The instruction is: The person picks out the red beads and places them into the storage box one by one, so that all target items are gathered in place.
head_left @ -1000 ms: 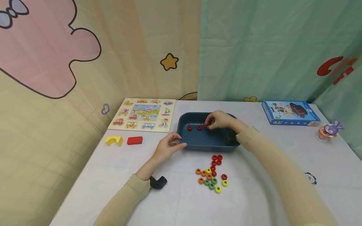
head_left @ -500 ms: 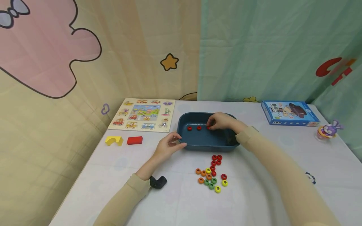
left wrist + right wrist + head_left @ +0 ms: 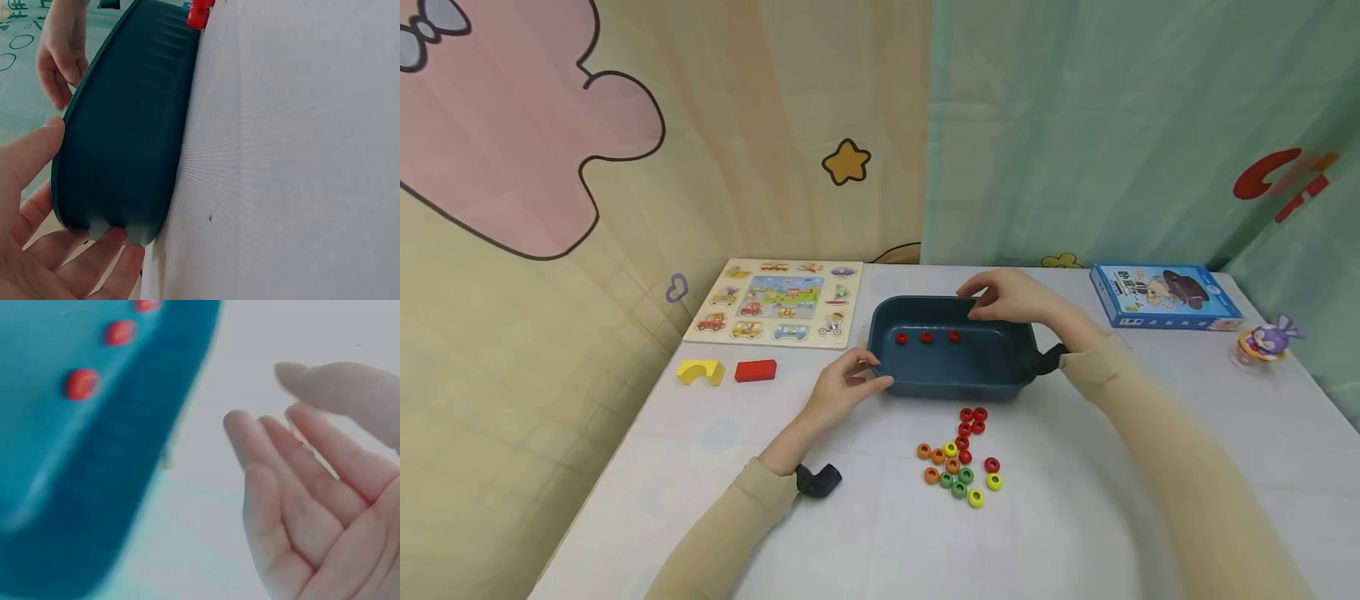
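A dark blue rectangular tray [image 3: 955, 390] stands on the table with three red beads [image 3: 927, 337] in a row on its floor. My left hand [image 3: 842, 387] holds its near left corner; in the left wrist view the thumb lies at the rim and the fingers bend round the outer wall. Over the far rim hovers my right hand [image 3: 1011, 297], fingers loosely extended. The right wrist view shows that palm with nothing in it, beside the tray. In front of the tray lies a loose group of red, orange, yellow and green beads [image 3: 952, 465].
Left of the tray are a wooden picture puzzle board [image 3: 782, 302], a yellow arch block [image 3: 701, 372] and a red block [image 3: 756, 370]. A blue box [image 3: 1165, 297] and a small purple rabbit figure [image 3: 1266, 340] stand at the right. Curtains rise behind the table.
My right hand has let go of the third red bead, leaving it in line with the other two, and has lifted back and right to the far rim. The left hand has stayed put.
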{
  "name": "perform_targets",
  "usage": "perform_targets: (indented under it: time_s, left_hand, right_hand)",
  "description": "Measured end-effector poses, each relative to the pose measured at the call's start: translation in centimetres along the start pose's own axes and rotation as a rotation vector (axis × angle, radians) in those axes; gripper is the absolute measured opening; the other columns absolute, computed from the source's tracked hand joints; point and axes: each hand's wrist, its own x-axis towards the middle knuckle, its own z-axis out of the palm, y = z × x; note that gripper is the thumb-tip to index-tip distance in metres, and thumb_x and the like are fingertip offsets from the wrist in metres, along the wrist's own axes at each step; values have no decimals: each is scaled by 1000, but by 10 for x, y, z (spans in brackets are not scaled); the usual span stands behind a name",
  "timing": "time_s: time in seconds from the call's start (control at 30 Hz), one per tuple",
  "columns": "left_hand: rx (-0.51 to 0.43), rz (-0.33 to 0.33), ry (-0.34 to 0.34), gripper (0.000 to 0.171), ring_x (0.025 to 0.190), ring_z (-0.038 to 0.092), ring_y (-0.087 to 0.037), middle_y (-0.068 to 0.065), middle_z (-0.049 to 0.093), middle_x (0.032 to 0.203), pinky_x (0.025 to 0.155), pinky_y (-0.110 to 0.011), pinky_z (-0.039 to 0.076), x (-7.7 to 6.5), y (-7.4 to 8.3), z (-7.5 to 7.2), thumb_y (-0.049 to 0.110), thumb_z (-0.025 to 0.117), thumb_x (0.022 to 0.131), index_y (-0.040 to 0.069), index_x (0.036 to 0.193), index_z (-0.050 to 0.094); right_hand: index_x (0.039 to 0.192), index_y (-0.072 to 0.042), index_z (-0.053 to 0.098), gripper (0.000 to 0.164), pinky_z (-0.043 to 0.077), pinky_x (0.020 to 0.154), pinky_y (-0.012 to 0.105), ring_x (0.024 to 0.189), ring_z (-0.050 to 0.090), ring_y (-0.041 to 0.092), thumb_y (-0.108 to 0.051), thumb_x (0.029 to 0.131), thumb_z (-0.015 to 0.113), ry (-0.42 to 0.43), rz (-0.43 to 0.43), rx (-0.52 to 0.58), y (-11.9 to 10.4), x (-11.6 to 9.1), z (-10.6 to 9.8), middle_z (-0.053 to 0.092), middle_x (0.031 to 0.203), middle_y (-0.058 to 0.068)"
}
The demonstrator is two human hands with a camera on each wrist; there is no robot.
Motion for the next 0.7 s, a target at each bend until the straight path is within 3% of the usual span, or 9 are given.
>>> perform_targets:
  time_s: [0.17,0.27,0.37,0.53,0.7]
  left_hand:
    - [14,-2,19,37,113,47,-19,-9,40,135,88,-38,44,8,-19,0,31,72,74,10,100,56]
    - [21,-4,34,35,112,48,-15,-5,41,134,87,-33,45,8,-20,0,35,72,73,15,97,56]
    - [18,-4,34,35,112,48,-15,-4,41,134,86,-32,45,9,-20,-1,36,72,73,15,98,56]
    - [9,-40,25,39,113,47,-15,-3,39,136,87,-32,45,8,-18,-2,33,72,73,11,101,56]
    - [-8,-35,-1,37,116,45,-23,-12,36,138,89,-38,43,2,0,-2,21,70,77,2,104,54]
  right_hand:
    - [112,-12,58,33,50,75,28,85,60,11,-26,83,64,8,-135,127,-21,-46,-3,60,106,3]
    - [109,-14,60,28,50,71,27,80,59,10,-26,84,63,-39,-197,152,-26,-74,13,62,101,0]
    - [106,-15,61,24,50,65,26,76,58,9,-24,84,63,-64,-205,161,-22,-95,38,63,99,1]
    - [108,-11,62,27,48,58,23,71,55,8,-17,82,65,-21,-170,185,-2,-107,81,63,100,4]
    - [105,-12,63,28,45,52,22,63,52,9,-13,78,69,36,-170,191,15,-106,103,63,96,0]
